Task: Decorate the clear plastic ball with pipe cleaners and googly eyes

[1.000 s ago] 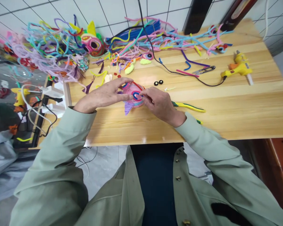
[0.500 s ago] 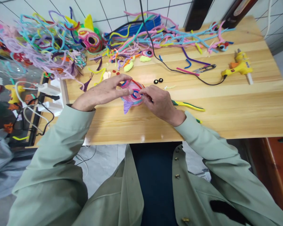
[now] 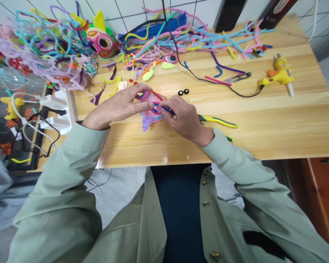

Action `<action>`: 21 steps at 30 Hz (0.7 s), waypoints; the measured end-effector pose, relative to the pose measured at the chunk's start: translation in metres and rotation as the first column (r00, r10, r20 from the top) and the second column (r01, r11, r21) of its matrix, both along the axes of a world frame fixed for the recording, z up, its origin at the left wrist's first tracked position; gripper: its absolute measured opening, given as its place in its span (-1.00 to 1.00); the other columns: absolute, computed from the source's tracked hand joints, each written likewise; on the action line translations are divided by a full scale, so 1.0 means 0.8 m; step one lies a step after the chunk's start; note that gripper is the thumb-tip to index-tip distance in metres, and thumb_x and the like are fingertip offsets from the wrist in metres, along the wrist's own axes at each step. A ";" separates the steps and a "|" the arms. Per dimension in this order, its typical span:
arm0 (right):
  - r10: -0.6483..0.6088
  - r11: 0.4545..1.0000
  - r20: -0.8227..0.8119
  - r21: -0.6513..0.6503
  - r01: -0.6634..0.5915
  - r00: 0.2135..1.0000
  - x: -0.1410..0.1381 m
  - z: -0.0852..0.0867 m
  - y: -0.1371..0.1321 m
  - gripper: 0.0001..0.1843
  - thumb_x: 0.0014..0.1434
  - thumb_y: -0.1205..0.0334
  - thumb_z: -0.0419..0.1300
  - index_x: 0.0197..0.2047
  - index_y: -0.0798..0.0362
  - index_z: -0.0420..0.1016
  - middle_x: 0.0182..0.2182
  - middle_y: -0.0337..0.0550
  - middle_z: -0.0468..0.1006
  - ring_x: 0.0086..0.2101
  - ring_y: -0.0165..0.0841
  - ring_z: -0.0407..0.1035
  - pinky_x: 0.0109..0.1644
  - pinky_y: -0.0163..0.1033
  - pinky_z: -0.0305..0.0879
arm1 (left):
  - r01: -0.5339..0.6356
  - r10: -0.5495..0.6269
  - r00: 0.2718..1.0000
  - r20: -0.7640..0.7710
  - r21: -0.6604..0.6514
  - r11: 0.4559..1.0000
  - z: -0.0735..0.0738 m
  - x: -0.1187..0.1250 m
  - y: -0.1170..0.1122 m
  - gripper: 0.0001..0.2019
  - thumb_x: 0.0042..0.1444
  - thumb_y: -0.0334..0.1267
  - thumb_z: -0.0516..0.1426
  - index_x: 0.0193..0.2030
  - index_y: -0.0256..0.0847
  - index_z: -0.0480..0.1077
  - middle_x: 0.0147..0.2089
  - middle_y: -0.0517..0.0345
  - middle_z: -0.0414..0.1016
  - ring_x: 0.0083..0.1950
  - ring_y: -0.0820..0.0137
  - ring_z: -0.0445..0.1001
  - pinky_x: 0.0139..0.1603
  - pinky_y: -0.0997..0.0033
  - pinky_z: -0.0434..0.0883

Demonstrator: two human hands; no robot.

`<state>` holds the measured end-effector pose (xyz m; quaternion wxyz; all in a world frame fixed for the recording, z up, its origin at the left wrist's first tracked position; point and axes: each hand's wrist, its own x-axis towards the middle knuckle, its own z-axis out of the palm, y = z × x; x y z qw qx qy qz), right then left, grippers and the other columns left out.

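A pink fish-like craft piece point(image 3: 153, 98) made of fuzzy stems lies on the table between my hands, with a striped purple fin point(image 3: 147, 123) toward me and a red strip on its far side. My left hand point(image 3: 123, 104) grips its left side, fingers over the far edge and thumb on the blue ring. Pinched in my right hand point(image 3: 181, 117) is a dark blue pipe cleaner point(image 3: 167, 109), whose end meets the ring on the piece. Part of the piece is hidden under my fingers. Pliers with yellow-green handles point(image 3: 219, 121) lie beside my right wrist.
A yellow glue gun point(image 3: 276, 78) rests at the right, its cord crossing the table. Thread snips point(image 3: 238, 77) and two black eye pieces point(image 3: 183, 92) lie beyond my right hand. Piled pipe cleaners point(image 3: 52, 47) and a power strip point(image 3: 70, 109) are at the left.
My right hand has shifted slightly left over the piece, and more of the dark blue pipe cleaner shows between its fingers. My left hand keeps its hold.
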<state>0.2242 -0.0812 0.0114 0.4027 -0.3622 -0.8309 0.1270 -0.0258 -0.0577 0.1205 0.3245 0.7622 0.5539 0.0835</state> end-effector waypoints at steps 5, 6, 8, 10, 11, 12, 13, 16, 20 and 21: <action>0.012 1.000 -0.006 0.023 -0.012 1.000 -0.004 -0.005 -0.002 -0.75 0.66 0.21 0.14 0.18 -0.04 0.65 0.08 -0.03 0.63 -0.07 -0.26 0.54 -0.18 -0.20 0.41 | -0.004 0.004 1.000 -0.020 0.002 1.000 0.004 0.003 -0.002 -0.32 0.36 0.28 0.24 0.46 -0.06 0.50 0.46 -0.08 0.60 0.45 -0.14 0.54 0.53 -0.15 0.47; 0.013 1.000 -0.005 0.024 -0.013 1.000 -0.004 -0.006 -0.002 -0.76 0.66 0.22 0.15 0.18 -0.04 0.65 0.08 -0.04 0.61 -0.09 -0.27 0.54 -0.19 -0.21 0.41 | -0.004 0.004 1.000 -0.019 0.003 1.000 0.003 0.003 -0.002 -0.32 0.36 0.28 0.24 0.46 -0.06 0.50 0.45 -0.08 0.60 0.45 -0.14 0.54 0.52 -0.15 0.47; 0.011 1.000 -0.002 0.023 -0.011 1.000 -0.006 -0.008 -0.003 -0.79 0.65 0.23 0.18 0.18 -0.05 0.64 0.08 -0.04 0.59 -0.09 -0.28 0.53 -0.18 -0.21 0.42 | 0.001 -0.001 1.000 -0.020 0.006 1.000 0.003 0.002 -0.002 -0.31 0.35 0.28 0.24 0.45 -0.07 0.50 0.45 -0.10 0.60 0.45 -0.15 0.53 0.50 -0.15 0.48; 0.006 1.000 -0.001 0.027 -0.006 1.000 -0.008 -0.010 -0.003 -0.82 0.64 0.23 0.21 0.17 -0.04 0.63 0.08 -0.03 0.58 -0.08 -0.27 0.52 -0.16 -0.20 0.45 | 0.001 0.000 1.000 -0.025 0.008 1.000 0.003 0.002 -0.002 -0.31 0.34 0.27 0.24 0.46 -0.09 0.50 0.46 -0.12 0.59 0.46 -0.17 0.52 0.49 -0.16 0.48; 0.004 1.000 -0.001 0.031 -0.004 1.000 -0.010 -0.010 -0.003 -0.83 0.64 0.23 0.21 0.16 -0.04 0.63 0.08 -0.03 0.57 -0.07 -0.27 0.51 -0.14 -0.19 0.46 | -0.003 0.003 1.000 -0.027 0.008 1.000 0.003 0.002 -0.002 -0.30 0.34 0.27 0.23 0.46 -0.09 0.50 0.46 -0.12 0.58 0.47 -0.17 0.52 0.49 -0.16 0.49; 0.001 0.999 -0.004 0.037 -0.001 1.000 -0.011 -0.011 -0.003 -0.84 0.65 0.21 0.21 0.14 -0.03 0.62 0.08 -0.03 0.57 -0.07 -0.27 0.51 -0.13 -0.19 0.48 | -0.007 0.007 1.000 -0.030 0.007 1.000 0.003 0.002 -0.002 -0.30 0.34 0.27 0.23 0.46 -0.09 0.50 0.47 -0.12 0.58 0.47 -0.17 0.52 0.49 -0.16 0.49; -0.002 0.999 -0.008 0.044 0.003 1.000 -0.013 -0.012 -0.003 -0.85 0.66 0.20 0.20 0.12 -0.03 0.62 0.07 -0.03 0.57 -0.06 -0.27 0.51 -0.13 -0.18 0.48 | -0.010 0.010 0.999 -0.032 0.006 1.000 0.003 0.003 -0.002 -0.31 0.34 0.27 0.23 0.46 -0.09 0.50 0.47 -0.11 0.58 0.47 -0.16 0.52 0.49 -0.15 0.49; -0.014 0.998 -0.032 0.062 0.016 0.999 -0.016 -0.013 -0.003 -0.80 0.69 0.16 0.16 0.06 -0.02 0.61 0.04 -0.04 0.57 -0.06 -0.27 0.51 -0.13 -0.17 0.50 | -0.013 0.014 0.999 -0.038 0.013 1.000 0.003 0.003 -0.002 -0.33 0.33 0.24 0.24 0.45 -0.08 0.51 0.44 -0.10 0.61 0.44 -0.15 0.54 0.48 -0.14 0.50; -0.013 0.995 -0.051 0.094 0.018 0.999 -0.018 -0.014 -0.003 -0.77 0.71 0.14 0.13 0.04 -0.02 0.61 0.01 -0.07 0.55 -0.10 -0.30 0.49 -0.16 -0.19 0.46 | -0.021 0.022 0.999 -0.049 0.014 1.000 0.003 0.004 -0.001 -0.34 0.33 0.23 0.26 0.44 -0.09 0.52 0.43 -0.09 0.61 0.41 -0.14 0.55 0.45 -0.11 0.52; -0.014 0.995 -0.049 0.099 0.019 0.999 -0.017 -0.015 -0.002 -0.77 0.71 0.14 0.14 0.04 -0.03 0.62 0.00 -0.08 0.55 -0.10 -0.31 0.49 -0.16 -0.20 0.45 | -0.023 0.024 0.998 -0.052 0.012 1.000 0.003 0.004 -0.001 -0.34 0.34 0.23 0.26 0.44 -0.08 0.51 0.43 -0.09 0.61 0.42 -0.13 0.55 0.45 -0.11 0.52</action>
